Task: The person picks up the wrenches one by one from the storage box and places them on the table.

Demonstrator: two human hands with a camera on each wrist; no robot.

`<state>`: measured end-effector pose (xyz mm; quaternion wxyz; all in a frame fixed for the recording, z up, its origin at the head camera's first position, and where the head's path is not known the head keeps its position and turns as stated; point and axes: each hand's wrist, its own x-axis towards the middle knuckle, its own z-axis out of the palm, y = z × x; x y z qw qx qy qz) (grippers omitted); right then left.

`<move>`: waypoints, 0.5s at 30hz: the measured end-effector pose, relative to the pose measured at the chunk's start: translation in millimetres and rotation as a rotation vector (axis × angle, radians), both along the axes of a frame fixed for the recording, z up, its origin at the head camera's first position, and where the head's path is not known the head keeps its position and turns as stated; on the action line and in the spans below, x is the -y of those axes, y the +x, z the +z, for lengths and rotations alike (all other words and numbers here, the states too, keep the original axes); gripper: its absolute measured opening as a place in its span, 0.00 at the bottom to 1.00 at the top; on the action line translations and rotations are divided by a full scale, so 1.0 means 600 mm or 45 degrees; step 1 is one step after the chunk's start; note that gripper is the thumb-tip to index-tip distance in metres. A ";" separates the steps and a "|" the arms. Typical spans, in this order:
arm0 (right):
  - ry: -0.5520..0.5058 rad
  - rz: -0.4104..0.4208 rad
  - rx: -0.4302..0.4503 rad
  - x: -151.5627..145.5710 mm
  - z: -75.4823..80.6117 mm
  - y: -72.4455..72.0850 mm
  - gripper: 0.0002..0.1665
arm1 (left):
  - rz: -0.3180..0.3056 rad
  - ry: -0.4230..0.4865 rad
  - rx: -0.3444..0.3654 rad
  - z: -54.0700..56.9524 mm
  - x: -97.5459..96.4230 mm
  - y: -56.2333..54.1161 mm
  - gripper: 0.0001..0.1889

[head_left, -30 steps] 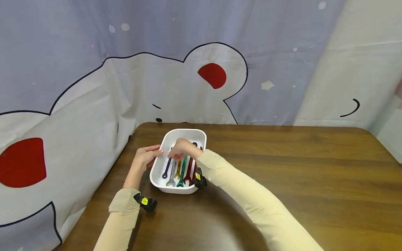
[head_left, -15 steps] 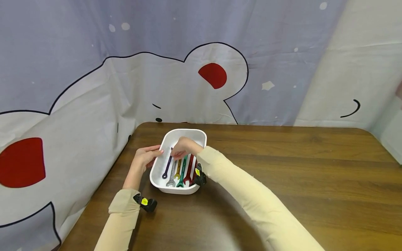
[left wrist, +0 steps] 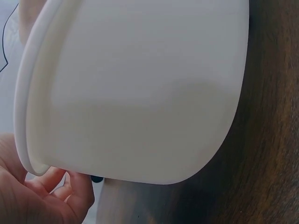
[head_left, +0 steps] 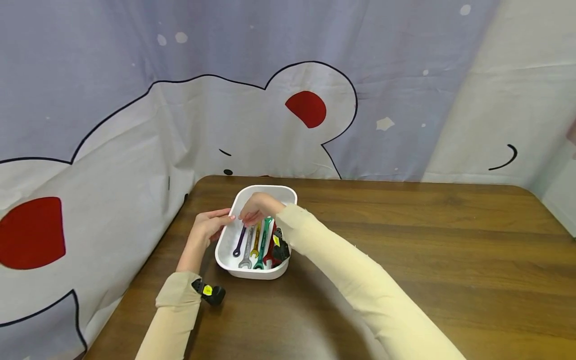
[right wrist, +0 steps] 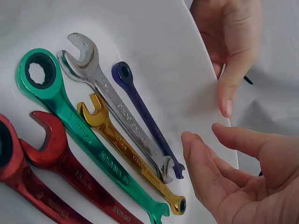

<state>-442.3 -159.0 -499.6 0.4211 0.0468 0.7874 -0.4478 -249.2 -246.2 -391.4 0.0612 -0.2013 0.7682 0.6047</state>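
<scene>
My left hand [head_left: 209, 224] grips the left rim of a white tray [head_left: 265, 187], thumb on the rim and fingers outside below it. Over the tray's inside hovers my right hand [right wrist: 243, 172], thumb and fingers apart with nothing between them. Its fingertips are nearest the small end of a purple wrench [right wrist: 145, 112]. Beside that lie a silver wrench [right wrist: 119, 107], a yellow wrench [right wrist: 124, 149] and a green wrench [right wrist: 86, 130]. Two red wrenches, one marked 13mm [right wrist: 79, 177] and another [right wrist: 30, 186], are partly cut off. In the head view my right hand hides the wrenches' far ends.
The tray stands on a brown wooden table [head_left: 405, 240], near its far left corner. A patterned cloth [head_left: 387, 90] hangs behind the table and along its left side. A small black camera [head_left: 215, 295] sits on the left wrist.
My right hand shifted slightly right, then back left, over the tray. Its fingers now cover the far end of the purple wrench, visible half a second ago. The left hand has stayed put.
</scene>
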 end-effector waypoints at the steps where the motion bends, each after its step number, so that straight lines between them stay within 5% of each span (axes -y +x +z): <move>1: 0.010 -0.012 0.007 0.013 -0.036 -0.030 0.11 | -0.002 -0.004 -0.001 0.001 0.000 0.000 0.27; 4: 0.012 0.011 0.040 0.037 -0.116 -0.098 0.12 | -0.001 -0.021 -0.005 0.003 -0.001 0.000 0.27; 7: 0.013 0.023 0.049 0.036 -0.128 -0.104 0.11 | -0.003 -0.032 -0.014 0.003 -0.002 0.001 0.26; 9: 0.020 0.016 0.042 0.023 -0.097 -0.074 0.09 | -0.006 -0.039 -0.021 0.003 -0.002 0.001 0.26; 13: 0.094 -0.034 -0.058 -0.007 0.015 0.029 0.08 | -0.015 -0.038 -0.032 0.002 -0.002 0.002 0.26; 15: 0.116 -0.007 -0.075 -0.012 0.035 0.047 0.08 | -0.010 -0.034 -0.038 0.002 -0.002 0.003 0.26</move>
